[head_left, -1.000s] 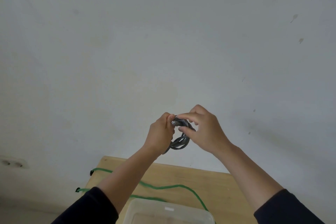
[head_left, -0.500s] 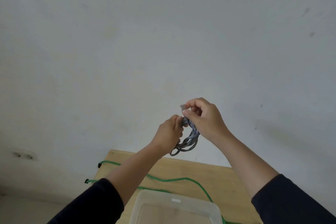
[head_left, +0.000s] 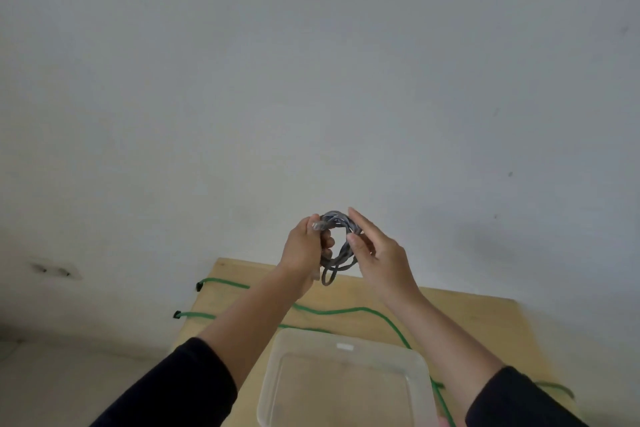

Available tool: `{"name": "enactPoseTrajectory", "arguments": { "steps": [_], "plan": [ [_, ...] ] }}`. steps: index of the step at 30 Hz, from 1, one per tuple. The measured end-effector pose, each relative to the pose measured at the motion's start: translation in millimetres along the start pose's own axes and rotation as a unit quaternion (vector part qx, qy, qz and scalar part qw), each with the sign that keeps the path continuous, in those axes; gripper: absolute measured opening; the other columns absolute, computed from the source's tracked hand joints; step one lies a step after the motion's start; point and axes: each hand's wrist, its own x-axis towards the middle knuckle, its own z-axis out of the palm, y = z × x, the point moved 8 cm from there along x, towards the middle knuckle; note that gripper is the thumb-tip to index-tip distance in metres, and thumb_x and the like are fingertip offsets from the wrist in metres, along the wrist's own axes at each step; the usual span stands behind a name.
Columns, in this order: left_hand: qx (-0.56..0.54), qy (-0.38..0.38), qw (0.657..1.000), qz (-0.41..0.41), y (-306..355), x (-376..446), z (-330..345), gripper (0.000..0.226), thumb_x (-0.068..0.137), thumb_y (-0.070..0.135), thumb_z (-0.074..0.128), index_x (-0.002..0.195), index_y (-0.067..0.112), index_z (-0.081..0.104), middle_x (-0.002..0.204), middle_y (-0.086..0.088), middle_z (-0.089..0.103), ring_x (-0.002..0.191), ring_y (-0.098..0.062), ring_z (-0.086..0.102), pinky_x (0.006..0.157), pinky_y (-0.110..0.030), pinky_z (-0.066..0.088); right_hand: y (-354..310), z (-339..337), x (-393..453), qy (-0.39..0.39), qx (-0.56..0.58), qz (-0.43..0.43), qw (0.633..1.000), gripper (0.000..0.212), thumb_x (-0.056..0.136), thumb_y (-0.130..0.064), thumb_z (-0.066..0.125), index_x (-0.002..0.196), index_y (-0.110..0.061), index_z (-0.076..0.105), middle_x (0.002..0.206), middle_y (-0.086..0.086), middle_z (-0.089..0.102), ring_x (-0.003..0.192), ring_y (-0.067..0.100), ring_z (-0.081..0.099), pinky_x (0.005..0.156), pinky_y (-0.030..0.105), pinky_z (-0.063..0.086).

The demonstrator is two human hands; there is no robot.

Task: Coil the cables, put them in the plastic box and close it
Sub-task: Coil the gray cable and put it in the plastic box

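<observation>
A grey cable (head_left: 337,246) is wound into a small coil and held up in the air above the far edge of the table. My left hand (head_left: 303,253) grips the coil's left side, with the cable's clear plug end at its thumb. My right hand (head_left: 377,253) touches the coil's right side with fingers extended. A green cable (head_left: 325,312) lies loose across the wooden table (head_left: 467,322). The clear plastic box (head_left: 346,381) stands open on the table below my hands.
A plain grey-white wall fills most of the view behind the table. A wall socket (head_left: 55,269) sits low at the left. The green cable's two ends hang over the table's left edge.
My right hand has let go of its pinch on the plug end and spread its fingers beside the coil. The plug end now sits at my left thumb. The view has tilted downward.
</observation>
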Motion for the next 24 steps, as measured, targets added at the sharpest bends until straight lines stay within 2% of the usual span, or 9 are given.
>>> {"name": "enactPoseTrajectory", "arguments": {
  "steps": [2,5,7,9,12,14,17,20,24],
  "plan": [
    [-0.002,-0.026,0.999,-0.045,-25,-4,-5,0.032,0.099,0.022,0.028,0.083,0.012,0.053,0.067,-0.001,0.053,0.049,-0.011,0.043,0.046,-0.025,0.03,19,11,-7,-0.009,0.001,0.036,0.999,0.037,0.094,-0.019,0.051,0.129,-0.031,0.052,0.07,-0.015,0.06,0.063,-0.008,0.052,0.063,0.005,0.039],
    [-0.021,-0.054,0.992,-0.111,-66,-23,-12,0.032,0.102,0.018,0.028,0.09,0.011,0.057,0.074,-0.004,0.054,0.054,-0.012,0.045,0.038,-0.019,0.036,57,27,-27,-0.028,0.009,0.104,0.994,0.036,0.093,-0.018,0.053,0.127,-0.031,0.054,0.075,-0.015,0.059,0.073,0.005,0.055,0.067,0.01,0.041],
    [-0.033,-0.041,0.989,-0.137,-93,-36,-21,0.026,0.101,0.014,0.033,0.102,0.008,0.059,0.078,-0.007,0.055,0.063,-0.013,0.05,0.045,-0.02,0.045,80,39,-46,-0.04,0.015,0.144,0.989,0.035,0.093,-0.018,0.054,0.125,-0.028,0.056,0.081,-0.011,0.062,0.076,0.007,0.057,0.068,0.011,0.042],
    [-0.002,0.003,0.99,-0.142,-120,-48,-36,0.022,0.098,0.012,0.043,0.113,0.016,0.058,0.082,-0.007,0.062,0.069,-0.015,0.056,0.059,-0.026,0.051,99,53,-66,-0.055,0.019,0.173,0.983,0.033,0.092,-0.018,0.054,0.124,-0.027,0.058,0.086,-0.007,0.062,0.074,0.001,0.055,0.064,0.008,0.041],
    [0.128,0.069,0.983,-0.115,-149,-64,-59,0.014,0.092,0.02,0.054,0.102,0.026,0.062,0.085,-0.005,0.072,0.068,-0.021,0.063,0.073,-0.038,0.056,121,72,-93,-0.069,0.032,0.208,0.975,0.032,0.093,-0.017,0.054,0.121,-0.033,0.057,0.082,-0.013,0.054,0.064,-0.008,0.042,0.057,0.008,0.037],
    [0.165,0.082,0.977,-0.11,-158,-73,-62,0.011,0.09,0.021,0.057,0.095,0.029,0.063,0.086,-0.002,0.073,0.07,-0.02,0.065,0.074,-0.036,0.056,135,78,-108,-0.069,0.042,0.235,0.969,0.031,0.092,-0.016,0.055,0.112,-0.04,0.056,0.071,-0.018,0.051,0.055,-0.008,0.04,0.05,0.008,0.036],
    [0.208,0.081,0.967,-0.12,-171,-77,-64,0.019,0.089,0.018,0.058,0.107,0.019,0.066,0.099,0.003,0.07,0.085,-0.015,0.063,0.076,-0.025,0.049,154,86,-126,-0.063,0.061,0.286,0.954,0.031,0.092,-0.018,0.057,0.113,-0.041,0.057,0.074,-0.005,0.061,0.056,0.001,0.049,0.047,0.01,0.037],
    [0.257,0.076,0.954,-0.135,-180,-76,-64,0.027,0.09,0.014,0.055,0.116,0.017,0.064,0.11,0.001,0.068,0.093,-0.013,0.06,0.08,-0.019,0.043,172,94,-138,-0.041,0.087,0.342,0.935,0.031,0.089,-0.016,0.06,0.114,-0.035,0.062,0.079,0.004,0.065,0.063,0.011,0.055,0.05,0.016,0.043],
    [0.314,0.075,0.931,-0.168,-196,-73,-63,0.033,0.091,0.009,0.049,0.122,0.016,0.061,0.119,-0.004,0.066,0.106,-0.018,0.061,0.087,-0.019,0.042,196,106,-146,-0.038,0.081,0.383,0.919,0.032,0.084,-0.015,0.066,0.114,-0.028,0.066,0.1,0.01,0.069,0.085,0.021,0.066,0.07,0.027,0.053]
  ]
}}
